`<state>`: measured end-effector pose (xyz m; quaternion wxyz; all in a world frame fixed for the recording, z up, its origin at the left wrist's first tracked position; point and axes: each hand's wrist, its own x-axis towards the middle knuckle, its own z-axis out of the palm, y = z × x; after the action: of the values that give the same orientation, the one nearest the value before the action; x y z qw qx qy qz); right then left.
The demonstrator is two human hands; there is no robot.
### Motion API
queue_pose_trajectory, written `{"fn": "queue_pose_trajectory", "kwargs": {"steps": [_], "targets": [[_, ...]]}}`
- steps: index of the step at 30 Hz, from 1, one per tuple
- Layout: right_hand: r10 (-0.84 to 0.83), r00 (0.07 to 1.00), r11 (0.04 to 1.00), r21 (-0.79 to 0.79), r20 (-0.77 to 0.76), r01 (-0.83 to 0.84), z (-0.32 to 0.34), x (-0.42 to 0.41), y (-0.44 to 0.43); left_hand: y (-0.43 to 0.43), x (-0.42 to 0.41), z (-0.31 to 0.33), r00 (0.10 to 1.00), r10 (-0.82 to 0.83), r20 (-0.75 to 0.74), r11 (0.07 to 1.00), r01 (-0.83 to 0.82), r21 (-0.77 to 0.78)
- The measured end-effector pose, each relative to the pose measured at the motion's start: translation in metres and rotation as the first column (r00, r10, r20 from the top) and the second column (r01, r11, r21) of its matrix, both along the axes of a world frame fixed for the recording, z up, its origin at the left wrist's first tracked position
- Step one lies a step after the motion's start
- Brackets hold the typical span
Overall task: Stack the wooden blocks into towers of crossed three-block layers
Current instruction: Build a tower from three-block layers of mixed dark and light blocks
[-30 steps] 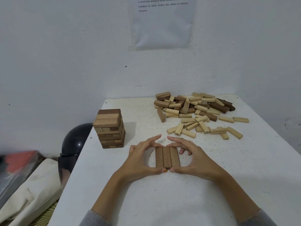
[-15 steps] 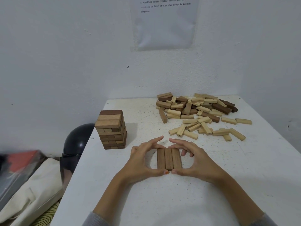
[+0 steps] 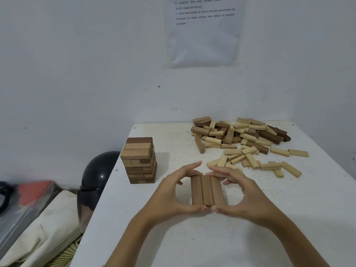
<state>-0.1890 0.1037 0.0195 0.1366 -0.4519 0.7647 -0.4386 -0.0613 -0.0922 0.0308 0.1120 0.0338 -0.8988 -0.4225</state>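
Between both sets of curled fingers [image 3: 189, 167], a flat row of three brown wooden blocks [image 3: 207, 190] is gripped on the white table [image 3: 192, 237]. Left hand [image 3: 171, 195] and right hand [image 3: 244, 195] are cupped round it, thumbs at the near ends. Just beyond the fingertips, a scattered pile of pale and dark wooden blocks [image 3: 240, 135] is spread. Leftward, a stacked block tower [image 3: 139, 160] is seen, a black helmet [image 3: 98, 176] past it.

- 2 hands: 1 left hand [image 3: 171, 191] and 1 right hand [image 3: 244, 191].
- 1 flat row [image 3: 207, 189] of 3 brown blocks, between the hands.
- 1 standing tower [image 3: 139, 160], with 3 blocks across its top layer; the layers below are too hard to count.
- 1 loose heap [image 3: 240, 135] of pale and dark blocks, too overlapped to count.
- 1 table [image 3: 212, 237].
- 1 black helmet [image 3: 98, 174].
- 1 printed sheet [image 3: 204, 35] on the wall.
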Motion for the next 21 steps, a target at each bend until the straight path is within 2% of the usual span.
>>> {"fn": "queue_pose_trajectory", "kwargs": {"steps": [11, 21], "targets": [[0.069, 0.984, 0.973, -0.208, -0.163, -0.102, 0.081, 0.005, -0.037, -0.031, 0.013, 0.086, 0.980, 0.002, -0.201, 0.989, -0.032, -0.143], [0.113, 0.976, 0.961, -0.229, -0.185, -0.155, 0.099, 0.007, -0.113, -0.096, 0.026, 0.106, 0.969, 0.065, -0.238, 0.983, -0.104, -0.154]]}}
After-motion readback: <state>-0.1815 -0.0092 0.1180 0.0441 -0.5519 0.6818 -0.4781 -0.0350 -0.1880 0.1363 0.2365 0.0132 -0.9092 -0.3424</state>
